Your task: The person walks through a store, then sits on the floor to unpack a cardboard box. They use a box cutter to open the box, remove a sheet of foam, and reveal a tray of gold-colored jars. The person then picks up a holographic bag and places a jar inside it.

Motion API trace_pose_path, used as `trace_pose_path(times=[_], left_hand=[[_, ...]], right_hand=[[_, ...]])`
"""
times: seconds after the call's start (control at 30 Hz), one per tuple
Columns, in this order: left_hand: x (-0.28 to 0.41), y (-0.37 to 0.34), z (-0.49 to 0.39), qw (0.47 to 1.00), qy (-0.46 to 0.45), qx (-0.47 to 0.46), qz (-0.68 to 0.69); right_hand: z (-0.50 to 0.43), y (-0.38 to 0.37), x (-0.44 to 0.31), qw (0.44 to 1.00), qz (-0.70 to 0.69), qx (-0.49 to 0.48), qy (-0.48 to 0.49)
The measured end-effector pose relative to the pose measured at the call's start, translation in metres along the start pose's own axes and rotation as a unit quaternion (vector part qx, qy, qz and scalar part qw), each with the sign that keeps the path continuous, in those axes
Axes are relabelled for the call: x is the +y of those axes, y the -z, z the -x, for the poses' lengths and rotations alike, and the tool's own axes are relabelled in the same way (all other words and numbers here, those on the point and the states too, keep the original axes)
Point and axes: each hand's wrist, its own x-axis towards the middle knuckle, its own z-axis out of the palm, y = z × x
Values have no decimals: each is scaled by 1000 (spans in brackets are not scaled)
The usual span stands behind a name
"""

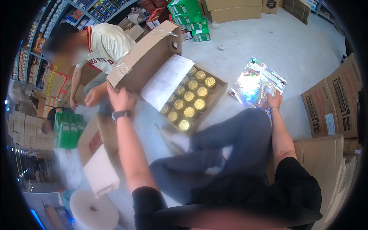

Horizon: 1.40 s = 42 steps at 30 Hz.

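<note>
My left hand (122,99), with a dark watch at the wrist, grips the lower corner of a cardboard carton (143,54) that stands on its side, its hollow facing right. Right of it lies a shallow cardboard tray (220,86) filled with several jars with gold lids (189,96). A printed paper sheet (169,80) rests over the tray's left part and the carton's edge. On the floor to the right, my right hand (274,100) lies on the lower right edge of a shiny holographic foil pouch (256,83); how the fingers hold it is partly hidden.
A co-worker (106,43) crouches at the left, hands near my left hand. Green boxes (187,17) stand behind. An open carton (100,149) and a bubble wrap roll (93,208) are at the lower left. Large printed cartons (333,97) and flattened cardboard (319,164) stand at the right.
</note>
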Motion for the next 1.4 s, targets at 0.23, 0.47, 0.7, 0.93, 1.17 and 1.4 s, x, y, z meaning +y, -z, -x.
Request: trace_pose_path(times=[0.23, 0.47, 0.7, 0.93, 1.17, 1.4], left_hand=[[-15, 2, 33, 994, -78, -43, 54], [-27, -10, 58, 991, -86, -44, 93], [-92, -59, 122, 952, 281, -96, 68], [-99, -100, 207, 818, 469, -168, 287], [-86, -93, 250, 813, 466, -164, 308], [-80, -120, 288, 812, 460, -148, 326]], right_hand=[[37, 32, -280, 777, -170, 2, 606], [108, 4, -433, 582, 111, 46, 804], [89, -32, -492, 654, 172, 46, 736], [84, -6, -443, 663, 158, -65, 728], [-8, -31, -326, 815, -74, -342, 462], [-7, -145, -197, 735, -192, -651, -5]])
